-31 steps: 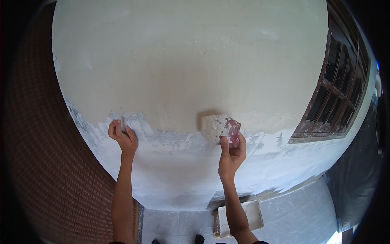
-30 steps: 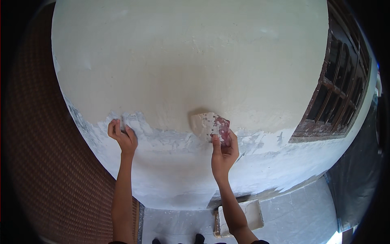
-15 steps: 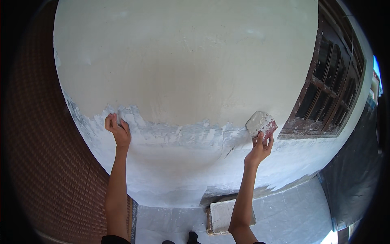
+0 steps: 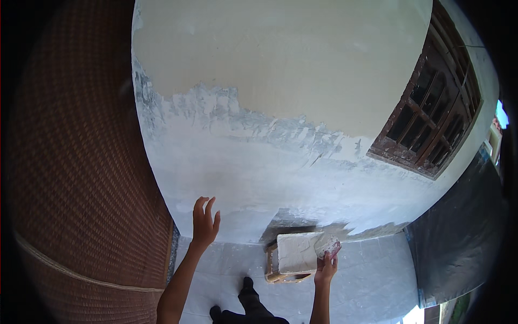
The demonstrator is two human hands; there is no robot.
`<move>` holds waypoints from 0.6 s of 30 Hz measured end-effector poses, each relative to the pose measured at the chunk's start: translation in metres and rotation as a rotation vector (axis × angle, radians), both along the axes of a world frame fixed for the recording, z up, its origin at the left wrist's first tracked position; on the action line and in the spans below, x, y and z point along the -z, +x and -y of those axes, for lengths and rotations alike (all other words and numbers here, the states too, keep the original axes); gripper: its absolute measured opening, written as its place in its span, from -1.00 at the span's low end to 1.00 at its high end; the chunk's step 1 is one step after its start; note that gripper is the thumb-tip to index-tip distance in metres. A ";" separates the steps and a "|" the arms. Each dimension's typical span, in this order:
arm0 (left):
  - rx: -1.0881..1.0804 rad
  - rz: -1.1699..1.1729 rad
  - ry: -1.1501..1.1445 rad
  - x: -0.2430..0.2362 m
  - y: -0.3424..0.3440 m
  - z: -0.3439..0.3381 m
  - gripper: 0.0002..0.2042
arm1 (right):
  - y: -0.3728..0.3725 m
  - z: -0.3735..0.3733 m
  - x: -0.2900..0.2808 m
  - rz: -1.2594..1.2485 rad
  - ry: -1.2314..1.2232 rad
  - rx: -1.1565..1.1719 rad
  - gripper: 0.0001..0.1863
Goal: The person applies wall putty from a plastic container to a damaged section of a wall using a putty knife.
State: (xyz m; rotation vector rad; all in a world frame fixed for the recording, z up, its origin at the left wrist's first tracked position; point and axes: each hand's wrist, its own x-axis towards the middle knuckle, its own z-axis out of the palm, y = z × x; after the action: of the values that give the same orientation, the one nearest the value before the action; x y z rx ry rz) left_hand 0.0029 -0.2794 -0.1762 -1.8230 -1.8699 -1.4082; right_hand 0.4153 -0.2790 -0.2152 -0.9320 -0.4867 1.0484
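Note:
My left hand (image 4: 205, 224) is raised in front of the lower wall, its fingers apart and nothing visible in them. In my right hand (image 4: 325, 270) is a putty-smeared scraper (image 4: 327, 246), a flat plate with a reddish edge and off-white putty over it. The scraper is over the right end of a board (image 4: 295, 254) coated with pale putty, which rests on a small wooden stool (image 4: 271, 264). Ahead stands the wall (image 4: 280, 59), cream above and patched with white putty (image 4: 226, 162) below along a ragged border.
A brown woven panel (image 4: 86, 178) closes off the left side. To the right are a dark wooden window (image 4: 426, 113) and a black sheet (image 4: 458, 232). Grey sheeting (image 4: 372, 275) covers the floor, where my shoe (image 4: 247, 282) shows near the stool.
Both hands have come down from the wall; the right carried the scraper to the putty board. My left fingers have spread from a curled pose. The view has tilted downward.

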 end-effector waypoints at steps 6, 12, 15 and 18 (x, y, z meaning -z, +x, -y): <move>0.018 0.103 -0.276 0.076 0.043 0.099 -0.51 | 0.029 0.100 0.045 -0.082 -0.272 0.001 -0.65; 0.048 0.084 -0.428 0.087 0.091 0.131 -0.54 | 0.057 0.103 0.048 -0.118 -0.322 -0.029 -0.62; 0.080 0.066 -0.551 0.108 0.123 0.143 -0.57 | 0.074 0.095 0.061 -0.141 -0.346 -0.050 -0.58; 0.099 0.070 -0.680 0.134 0.160 0.154 -0.58 | 0.095 0.095 0.072 -0.142 -0.404 -0.048 -0.61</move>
State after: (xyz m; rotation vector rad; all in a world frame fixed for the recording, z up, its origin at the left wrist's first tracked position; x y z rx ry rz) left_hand 0.1633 -0.4335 -0.3097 -2.1825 -2.5438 -0.9192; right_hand 0.5101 -0.3741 -0.2875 -1.1945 -0.1799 1.2736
